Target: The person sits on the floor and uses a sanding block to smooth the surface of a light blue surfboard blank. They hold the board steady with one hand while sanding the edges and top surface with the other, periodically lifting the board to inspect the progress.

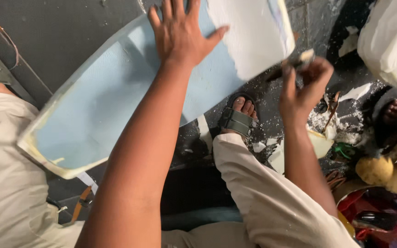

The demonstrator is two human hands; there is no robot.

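Head view, looking down over the person's knees. Left hand (180, 32) lies flat on a long light-blue panel (106, 101), fingers spread and open, palm pressing its upper part. The panel slants across the lap from lower left to upper right, its pale cream rim showing along the lower edge; a white coated patch (253, 32) covers its upper right end. Right hand (304, 85) is closed round a small tool (299, 59), likely a scraper or brush, its tip just beside the edge of the white patch. Sandalled foot (237, 117) rests on the dark floor (70, 27) below the panel. White flakes (327, 121) litter the floor nearby. A yellow sponge (374, 170) sits at right among clutter.
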